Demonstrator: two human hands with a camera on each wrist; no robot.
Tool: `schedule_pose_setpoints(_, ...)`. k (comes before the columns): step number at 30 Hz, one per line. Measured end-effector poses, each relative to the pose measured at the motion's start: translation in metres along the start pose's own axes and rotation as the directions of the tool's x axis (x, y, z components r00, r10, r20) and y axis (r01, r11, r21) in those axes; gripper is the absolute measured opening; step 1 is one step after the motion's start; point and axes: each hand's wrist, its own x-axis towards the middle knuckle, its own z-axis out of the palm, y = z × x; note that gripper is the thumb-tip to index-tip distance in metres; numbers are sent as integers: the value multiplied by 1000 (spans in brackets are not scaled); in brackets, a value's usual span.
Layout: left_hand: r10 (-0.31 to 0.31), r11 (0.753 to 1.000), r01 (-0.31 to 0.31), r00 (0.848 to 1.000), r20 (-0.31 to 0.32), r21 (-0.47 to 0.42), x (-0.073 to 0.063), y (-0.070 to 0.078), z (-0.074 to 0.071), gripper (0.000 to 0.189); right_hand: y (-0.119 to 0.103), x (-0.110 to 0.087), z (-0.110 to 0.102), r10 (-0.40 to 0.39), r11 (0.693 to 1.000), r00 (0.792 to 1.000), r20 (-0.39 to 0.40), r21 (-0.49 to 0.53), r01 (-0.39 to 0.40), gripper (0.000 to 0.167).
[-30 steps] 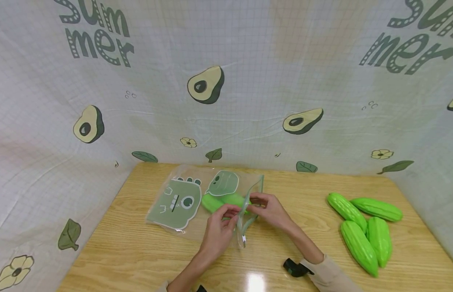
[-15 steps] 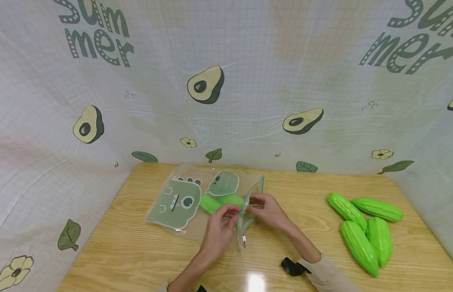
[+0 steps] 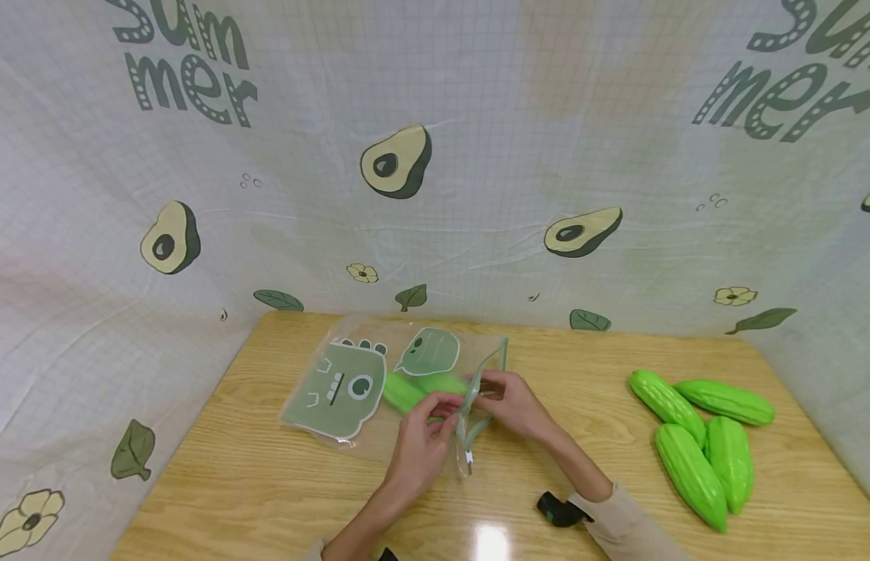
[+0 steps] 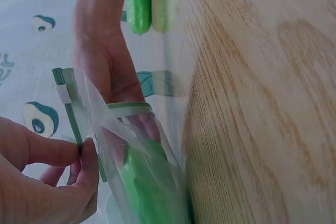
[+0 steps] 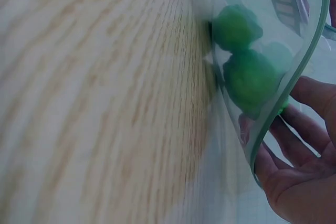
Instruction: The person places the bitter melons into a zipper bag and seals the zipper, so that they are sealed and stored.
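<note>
A clear zip bag (image 3: 368,452) printed with a green monster lies on the table with its mouth toward the right. Inside it are two bright green bitter melons (image 3: 404,392), blurred by the plastic. My left hand (image 3: 422,448) pinches the mouth's green zip edge (image 4: 73,121) between thumb and fingers, below the white slider (image 4: 63,94). My right hand (image 3: 515,405) reaches into the mouth from the right, thumb and fingers around the near end of a bitter melon (image 5: 249,82). Rim and plastic partly hide those fingertips.
Several more bitter melons (image 3: 690,475) lie grouped on the right of the wooden table (image 3: 575,467). Behind the table hangs a pale cloth (image 3: 477,234) printed with avocados, and it also covers both sides.
The bitter melons in the bag have slid slightly left, deeper inside. My right wrist has shifted a little left toward the bag. The left hand keeps its place on the edge.
</note>
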Motion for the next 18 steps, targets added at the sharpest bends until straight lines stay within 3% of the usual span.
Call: schedule_pose_setpoints(18, -17, 1000, 17, 1000, -9, 14, 1, -1, 2, 24, 0, 8, 6, 47, 999, 999, -1, 0, -47, 25)
